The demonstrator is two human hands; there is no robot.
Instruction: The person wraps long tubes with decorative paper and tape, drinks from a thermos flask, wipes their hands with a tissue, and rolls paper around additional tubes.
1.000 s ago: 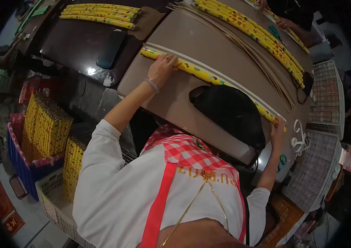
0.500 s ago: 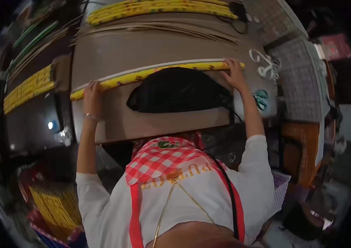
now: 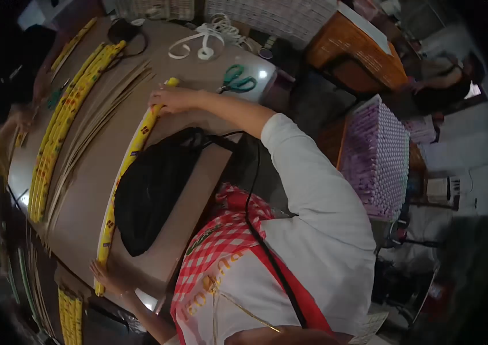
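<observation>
A long yellow patterned roll lies on the brown table, with a white strip along its far side. My right hand has its fingers wrapped over the roll near one end. At the other end my left hand rests against the roll, fingers apart. Between the roll and my body sits a black bag, which hides part of the roll's near side. Thin brown strips lie beyond the roll, and past them are several more yellow rolls.
Green-handled scissors and a white cord lie beyond my right hand. A co-worker's hands are at the far side. More yellow rolls lie past my left hand. Purple rolls are stacked at the right.
The head view has swung round to the right, so the table appears turned. Both hands remain at the roll's two ends, and my left hand's fingers now look more spread.
</observation>
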